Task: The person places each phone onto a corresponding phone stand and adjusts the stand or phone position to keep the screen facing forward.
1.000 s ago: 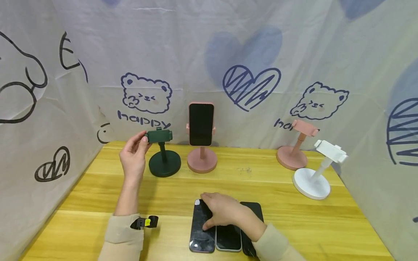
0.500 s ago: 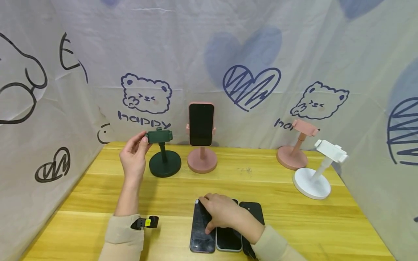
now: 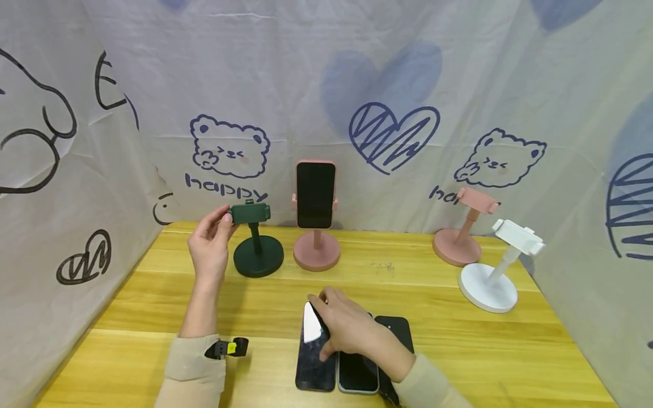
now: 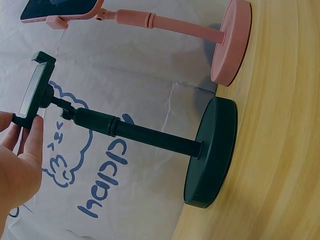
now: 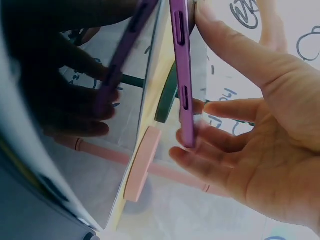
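Observation:
My left hand [image 3: 209,243] pinches the left end of the clamp on a dark green phone stand [image 3: 257,258]. In the left wrist view, fingers and thumb close on the clamp's lower jaw, and the stand's base [image 4: 212,155] sits on the table. My right hand [image 3: 352,328] grips a dark-screened phone [image 3: 312,368] at its sides, leftmost of three phones. The right wrist view shows this phone's purple edge [image 5: 184,85] between thumb and fingers, raised off the tabletop. Beside it lie a light-edged phone [image 3: 359,375] and a black phone [image 3: 401,333], both partly covered by my right hand and forearm.
A pink stand [image 3: 316,252] holding an upright phone [image 3: 315,195] stands right of the green one. Farther right are another pink stand [image 3: 456,246] and a white stand [image 3: 488,288], their clamps holding nothing. A printed cloth [image 3: 306,73] hangs behind the wooden table [image 3: 510,351].
The far end of the leftmost phone has lifted in my right hand, and a bright reflection now crosses its screen. My left hand stays on the green stand's clamp.

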The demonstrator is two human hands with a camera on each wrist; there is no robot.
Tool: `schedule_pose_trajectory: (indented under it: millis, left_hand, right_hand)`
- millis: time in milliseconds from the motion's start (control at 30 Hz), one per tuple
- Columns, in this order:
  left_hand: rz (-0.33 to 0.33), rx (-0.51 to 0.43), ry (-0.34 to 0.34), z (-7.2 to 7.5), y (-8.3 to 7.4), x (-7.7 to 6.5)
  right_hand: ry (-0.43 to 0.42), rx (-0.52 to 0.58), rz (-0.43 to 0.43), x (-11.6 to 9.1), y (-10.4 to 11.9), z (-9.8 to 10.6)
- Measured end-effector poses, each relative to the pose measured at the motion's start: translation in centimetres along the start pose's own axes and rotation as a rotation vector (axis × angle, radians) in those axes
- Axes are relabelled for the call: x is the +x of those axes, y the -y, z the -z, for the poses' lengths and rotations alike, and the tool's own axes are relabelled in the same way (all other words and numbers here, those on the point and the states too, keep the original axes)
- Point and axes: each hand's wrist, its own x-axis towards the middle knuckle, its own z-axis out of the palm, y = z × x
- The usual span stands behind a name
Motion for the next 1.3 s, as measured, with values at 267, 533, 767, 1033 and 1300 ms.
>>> schedule_pose_trajectory:
  millis: [267, 533, 767, 1033, 1300]
  left_hand:
    - [-0.012, 0.008, 0.011, 0.0, 0.0, -0.1]
    - [-0.017, 0.008, 0.007, 0.0, 0.1, -0.1]
    - [-0.025, 0.016, 0.016, 0.0, 0.1, 0.0]
    - [-0.086, 0.214, 0.053, 0.1, -0.3, -0.1]
    - [-0.351, 0.342, 0.056, -0.5, -1.5, -0.6]
  right_hand:
    - [-0.113, 0.291, -0.071, -0.1, -0.1, 0.8]
    - [-0.303, 0.373, -0.094, -0.4, -0.8, 1.2]
    - [-0.372, 0.428, -0.093, -0.1, -1.2, 1.2]
    - [-0.492, 0.512, -0.114, 0.1, -1.2, 3.0]
    - [-0.597, 0.609, -0.166, 0.1, -1.3, 5.2]
